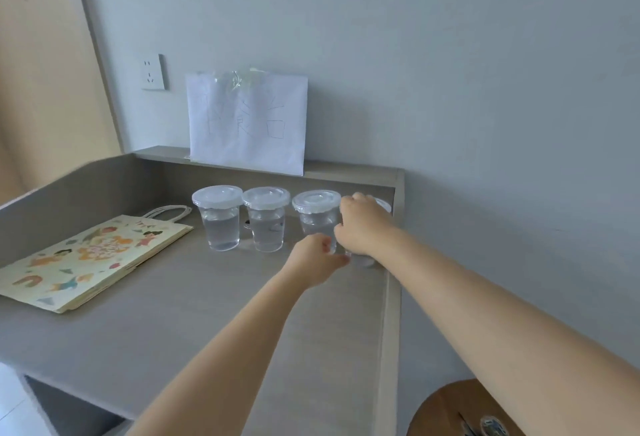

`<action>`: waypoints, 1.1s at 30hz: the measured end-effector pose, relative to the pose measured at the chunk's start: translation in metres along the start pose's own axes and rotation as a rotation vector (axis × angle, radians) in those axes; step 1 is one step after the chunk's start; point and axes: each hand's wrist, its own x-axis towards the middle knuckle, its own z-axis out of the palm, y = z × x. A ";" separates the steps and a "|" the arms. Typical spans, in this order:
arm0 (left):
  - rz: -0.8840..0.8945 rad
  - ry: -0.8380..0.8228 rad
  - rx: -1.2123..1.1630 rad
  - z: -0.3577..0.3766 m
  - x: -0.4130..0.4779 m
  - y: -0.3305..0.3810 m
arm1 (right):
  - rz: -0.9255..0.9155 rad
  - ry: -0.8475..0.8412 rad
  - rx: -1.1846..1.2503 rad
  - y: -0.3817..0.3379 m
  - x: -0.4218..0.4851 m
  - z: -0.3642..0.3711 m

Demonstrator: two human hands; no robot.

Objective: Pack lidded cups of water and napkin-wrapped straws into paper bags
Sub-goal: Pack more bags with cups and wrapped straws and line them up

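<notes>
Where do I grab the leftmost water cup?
Probably the clear side wall of the leftmost cup, just below its lid, coming from the front-left. It stands upright with that side free; its neighbour cup stands close on the right, and the lid might pop off.

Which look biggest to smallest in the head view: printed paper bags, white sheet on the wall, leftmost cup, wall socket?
1. printed paper bags, though nearer the camera
2. white sheet
3. leftmost cup
4. wall socket
</notes>
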 end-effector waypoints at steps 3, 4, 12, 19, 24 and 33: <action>0.029 -0.099 -0.050 0.025 0.036 0.001 | 0.107 -0.044 -0.062 0.004 0.025 0.007; 0.033 -0.098 -0.058 0.032 0.045 0.003 | 0.140 -0.070 -0.097 0.007 0.029 0.012; 0.043 0.026 -0.225 0.075 0.083 0.004 | 0.193 -0.071 -0.216 0.012 0.037 0.026; 0.067 0.027 -0.301 0.065 0.043 -0.012 | 0.180 0.029 -0.005 0.002 0.023 0.014; 0.072 0.017 -0.303 0.052 -0.003 -0.022 | 0.128 0.062 -0.023 -0.018 -0.013 0.013; 0.001 0.129 -0.366 0.025 -0.145 -0.030 | 0.024 0.071 0.267 -0.063 -0.142 -0.008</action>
